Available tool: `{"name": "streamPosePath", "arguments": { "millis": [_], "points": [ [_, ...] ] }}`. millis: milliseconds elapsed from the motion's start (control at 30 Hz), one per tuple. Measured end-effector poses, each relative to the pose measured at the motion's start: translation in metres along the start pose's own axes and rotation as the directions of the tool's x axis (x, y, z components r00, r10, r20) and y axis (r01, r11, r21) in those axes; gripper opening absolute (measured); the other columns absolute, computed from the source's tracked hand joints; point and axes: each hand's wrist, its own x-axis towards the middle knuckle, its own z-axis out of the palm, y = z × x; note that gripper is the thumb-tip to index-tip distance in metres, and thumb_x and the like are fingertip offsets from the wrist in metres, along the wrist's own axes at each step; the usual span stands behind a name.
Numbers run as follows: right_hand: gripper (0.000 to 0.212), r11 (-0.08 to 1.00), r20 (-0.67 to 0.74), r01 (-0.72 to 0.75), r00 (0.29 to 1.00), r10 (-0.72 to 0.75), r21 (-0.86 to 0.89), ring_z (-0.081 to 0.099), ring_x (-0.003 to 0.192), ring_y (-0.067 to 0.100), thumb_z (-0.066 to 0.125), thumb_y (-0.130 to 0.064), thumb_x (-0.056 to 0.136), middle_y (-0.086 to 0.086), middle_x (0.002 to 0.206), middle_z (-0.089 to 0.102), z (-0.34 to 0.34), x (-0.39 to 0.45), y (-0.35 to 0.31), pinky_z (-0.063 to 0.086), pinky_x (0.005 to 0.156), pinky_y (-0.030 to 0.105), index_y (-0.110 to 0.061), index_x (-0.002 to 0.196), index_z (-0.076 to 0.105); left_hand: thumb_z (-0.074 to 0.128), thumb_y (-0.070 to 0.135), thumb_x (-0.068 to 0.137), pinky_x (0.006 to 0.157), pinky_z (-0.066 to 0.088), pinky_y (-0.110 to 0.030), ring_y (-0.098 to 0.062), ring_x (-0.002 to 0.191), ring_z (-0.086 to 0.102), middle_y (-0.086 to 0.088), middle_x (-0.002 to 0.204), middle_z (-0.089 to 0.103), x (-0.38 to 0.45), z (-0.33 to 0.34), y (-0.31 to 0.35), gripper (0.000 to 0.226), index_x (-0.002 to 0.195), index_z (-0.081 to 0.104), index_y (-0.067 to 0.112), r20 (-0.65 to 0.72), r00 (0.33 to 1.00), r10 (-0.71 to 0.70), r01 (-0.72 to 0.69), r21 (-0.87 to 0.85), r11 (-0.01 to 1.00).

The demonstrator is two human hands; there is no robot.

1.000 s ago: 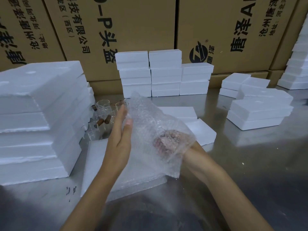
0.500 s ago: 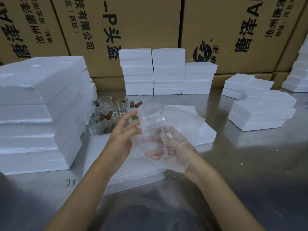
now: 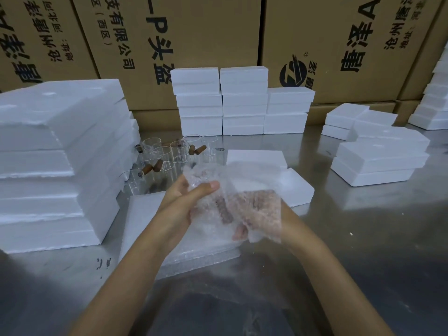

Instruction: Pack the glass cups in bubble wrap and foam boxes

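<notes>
Behind both hands, the brown cartons (image 3: 206, 44) carry black printing: "P头盔" and "有限公司" on the middle one, a round striped logo with "唐泽" and a large "A" on the one beyond the right hand. The smaller address lines are too distorted to read in full.

Both hands meet over the steel surface (image 3: 363, 238), holding a sheet of bubble wrap (image 3: 244, 190) bunched between them. The left hand (image 3: 186, 202) curls round the near left end of the bundle, thumb pressed across its top. The right hand (image 3: 257, 214) is wrapped inside the sheet, its curled fingers seen through the bubbles, gripping the bundle from the right. A brown shape shows through the wrap between the hands; whether a cup sits inside I cannot tell, nor its axis.

Just beyond the left hand stand unwrapped glass cups (image 3: 169, 156), upright, mouths up, their brown handles pointing sideways. White foam boxes (image 3: 242, 100) are stacked beyond the cups.
</notes>
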Motion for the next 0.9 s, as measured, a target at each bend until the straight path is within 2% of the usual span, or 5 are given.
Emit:
{"name": "streamPosePath", "arguments": {
  "millis": [133, 233, 400, 533, 900],
  "points": [
    [0.027, 0.845, -0.317, 0.289, 0.936, -0.151, 0.45, 0.074, 0.093, 0.018, 0.061, -0.035, 0.096, 0.003, 0.096, 0.078, -0.035, 0.002, -0.003, 0.058, 0.073, 0.025, -0.013, 0.096, 0.078, 0.085, 0.022, 0.073, 0.095, 0.053, -0.038, -0.022, 0.118, 0.065, -0.004, 0.125, 0.07, 0.003, -0.009, 0.005, 0.071, 0.136, 0.053, 0.011, -0.139, 0.99, -0.019, -0.004, -0.165, 0.986],
    [0.036, 0.828, -0.479, 0.334, 0.873, -0.092, 0.449, 0.072, 0.083, 0.017, 0.056, -0.043, 0.096, 0.005, 0.088, 0.076, -0.051, 0.008, -0.003, 0.057, 0.07, 0.026, -0.01, 0.097, 0.071, 0.079, 0.025, 0.082, 0.102, 0.052, -0.041, -0.022, 0.119, 0.064, -0.004, 0.131, 0.067, 0.002, -0.012, 0.009, 0.052, 0.131, 0.064, 0.017, -0.109, 0.994, 0.006, -0.035, -0.262, 0.964],
    [0.059, 0.949, -0.111, 0.017, 0.994, 0.019, 0.315, 0.07, 0.072, 0.026, 0.073, -0.064, 0.07, 0.004, 0.085, 0.075, -0.038, 0.0, 0.001, 0.056, 0.058, 0.032, -0.017, 0.105, 0.065, 0.071, 0.028, 0.086, 0.098, 0.054, -0.039, -0.024, 0.115, 0.067, -0.007, 0.127, 0.069, 0.0, -0.003, 0.009, 0.029, 0.113, 0.076, 0.023, -0.07, 0.997, 0.039, -0.059, -0.323, 0.944],
    [0.029, 0.898, -0.109, 0.211, 0.977, -0.182, 0.386, 0.072, 0.098, 0.013, 0.072, -0.036, 0.088, -0.003, 0.104, 0.076, -0.011, -0.007, 0.002, 0.055, 0.074, 0.018, -0.02, 0.112, 0.072, 0.074, 0.025, 0.085, 0.102, 0.049, -0.045, -0.03, 0.122, 0.062, -0.014, 0.133, 0.064, -0.003, 0.011, 0.0, 0.06, 0.139, 0.053, 0.007, 0.006, 0.999, 0.046, -0.043, -0.204, 0.978],
    [0.019, 0.967, -0.387, 0.185, 0.916, -0.106, 0.174, 0.064, 0.056, 0.009, 0.074, -0.015, 0.084, -0.002, 0.06, 0.065, -0.035, -0.009, 0.002, 0.052, 0.051, 0.02, -0.024, 0.066, 0.072, 0.085, 0.05, 0.068, 0.084, 0.053, -0.022, -0.005, 0.099, 0.065, 0.016, 0.104, 0.067, -0.017, 0.041, -0.023, 0.048, 0.104, 0.059, 0.031, 0.141, 0.978, 0.152, -0.203, 0.511, 0.835]
  ]
}}
